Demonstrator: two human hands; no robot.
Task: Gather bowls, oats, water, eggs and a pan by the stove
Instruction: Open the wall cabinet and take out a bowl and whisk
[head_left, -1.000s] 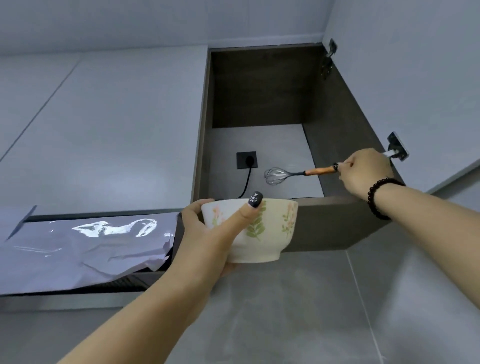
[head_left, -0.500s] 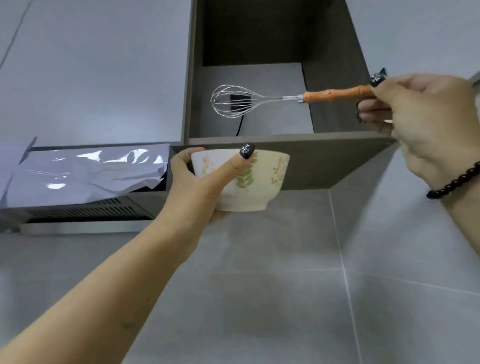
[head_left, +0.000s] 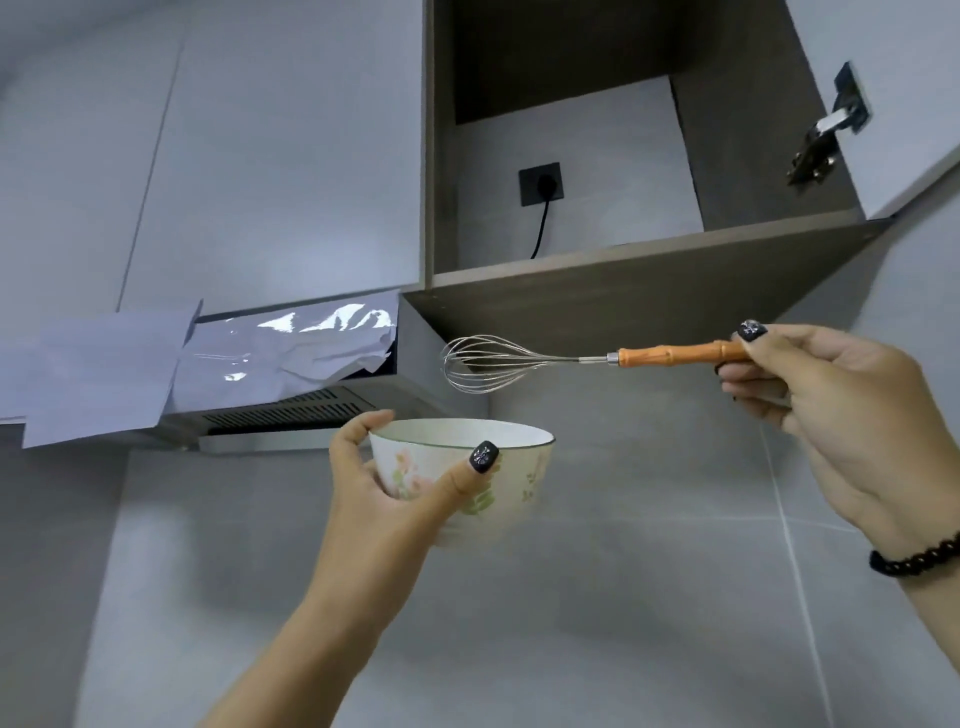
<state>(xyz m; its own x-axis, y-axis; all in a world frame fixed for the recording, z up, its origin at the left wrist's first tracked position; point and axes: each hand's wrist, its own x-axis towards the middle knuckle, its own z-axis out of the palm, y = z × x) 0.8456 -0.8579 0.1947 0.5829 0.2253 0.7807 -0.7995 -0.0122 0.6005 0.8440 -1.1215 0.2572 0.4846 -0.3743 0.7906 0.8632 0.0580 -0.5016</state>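
Progress: I judge the task to be at an early stage. One bowl (head_left: 470, 470) is in hand; I see no oats, water, eggs or pan, and neither stove nor worktop is in view, so I cannot confirm anything has been set down there.

Hands: my left hand (head_left: 387, 501) grips the bowl, thumb pressed on the near side and fingers curled over the far rim. My right hand (head_left: 826, 410) is closed around the orange handle of a wire whisk (head_left: 582, 359), pinching it near the end with the thumb on top.

Location: the bowl is held in the air in front of the grey tiled wall (head_left: 623, 597), below the range hood (head_left: 291, 410) and the open wall cupboard (head_left: 597, 208). The whisk lies roughly level, its wire head above the bowl and clear of it.

Condition of the bowl: pale ceramic, dark line at the rim, pink flower and green leaf print on the outside. It is held upright; the visible part of the interior is white and shows no contents.

Other: the cupboard door stands open and still needs closing, in my judgement. Crumpled foil (head_left: 270, 358) covers the hood front.
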